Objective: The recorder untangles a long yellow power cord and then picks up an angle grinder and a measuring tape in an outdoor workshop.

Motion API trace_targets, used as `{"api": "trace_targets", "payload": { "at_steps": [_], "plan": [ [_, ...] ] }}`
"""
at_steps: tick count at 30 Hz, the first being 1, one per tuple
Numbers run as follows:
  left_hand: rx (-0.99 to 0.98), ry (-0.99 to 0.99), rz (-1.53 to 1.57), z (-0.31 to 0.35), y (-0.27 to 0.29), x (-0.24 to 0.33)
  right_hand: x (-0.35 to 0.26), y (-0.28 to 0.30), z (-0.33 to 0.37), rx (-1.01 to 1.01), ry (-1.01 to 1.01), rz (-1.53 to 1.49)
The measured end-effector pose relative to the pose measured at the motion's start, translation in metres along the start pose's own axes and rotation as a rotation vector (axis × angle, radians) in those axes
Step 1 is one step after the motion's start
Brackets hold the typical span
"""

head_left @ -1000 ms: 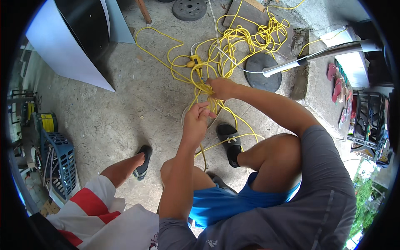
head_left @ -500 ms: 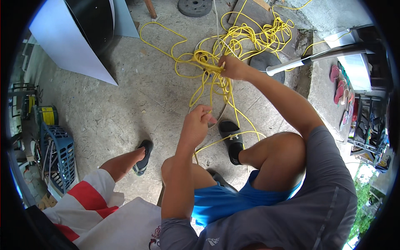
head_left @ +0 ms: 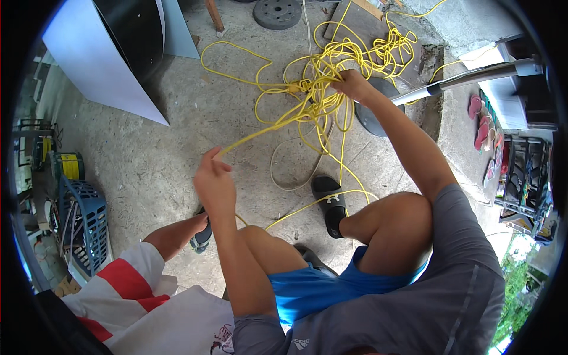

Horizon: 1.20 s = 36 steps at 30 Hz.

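A tangled yellow cord [head_left: 340, 59] is heaped on the concrete floor in front of me, with loops spreading left and down. My right hand [head_left: 355, 86] is closed on several strands at the near side of the heap. Off to the left, my left hand [head_left: 214, 182] grips a strand of the same cord, stretched taut from the tangle. Part of that hand's fingers is hidden by its back. A dark knot or connector shows among the loops, too small to make out. One yellow length runs past my sandal [head_left: 329, 198], and a pale cord [head_left: 283, 186] loops on the floor beside it.
A round grey weight plate [head_left: 278, 13] lies at the back; another dark disc [head_left: 371, 115] is under a white pole [head_left: 414, 94]. White panels [head_left: 100, 65] stand at left, above a blue basket [head_left: 89, 222]. A second person's leg [head_left: 177, 234] is near left. Slippers [head_left: 482, 127] line the right ledge.
My left hand has moved left and slightly down, drawing a cord strand out taut. My right hand has shifted right and a little up, and the tangle is spread differently.
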<state>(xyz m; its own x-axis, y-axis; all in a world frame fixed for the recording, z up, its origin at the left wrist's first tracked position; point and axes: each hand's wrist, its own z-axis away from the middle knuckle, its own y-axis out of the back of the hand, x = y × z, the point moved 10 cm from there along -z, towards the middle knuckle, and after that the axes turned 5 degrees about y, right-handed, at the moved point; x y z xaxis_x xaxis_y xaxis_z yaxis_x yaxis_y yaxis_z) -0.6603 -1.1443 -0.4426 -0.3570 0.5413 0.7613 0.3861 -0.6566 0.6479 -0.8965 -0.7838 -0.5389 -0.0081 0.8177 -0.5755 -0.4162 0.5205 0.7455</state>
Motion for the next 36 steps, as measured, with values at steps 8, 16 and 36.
{"api": "trace_targets", "payload": {
  "at_steps": [8, 16, 36],
  "plan": [
    [0.305, 0.197, 0.803, 0.016, 0.072, -0.010, -0.052, -0.052, 0.020, -0.129, 0.167, -0.470],
    [-0.400, 0.197, -0.171, 0.024, -0.016, -0.040, -0.120, -0.152, 0.133, -0.908, 0.616, -0.249],
    [-0.566, 0.342, 1.054, 0.032, -0.018, 0.007, -0.022, -0.204, 0.085, -0.659, 0.251, -0.156]
  ]
}}
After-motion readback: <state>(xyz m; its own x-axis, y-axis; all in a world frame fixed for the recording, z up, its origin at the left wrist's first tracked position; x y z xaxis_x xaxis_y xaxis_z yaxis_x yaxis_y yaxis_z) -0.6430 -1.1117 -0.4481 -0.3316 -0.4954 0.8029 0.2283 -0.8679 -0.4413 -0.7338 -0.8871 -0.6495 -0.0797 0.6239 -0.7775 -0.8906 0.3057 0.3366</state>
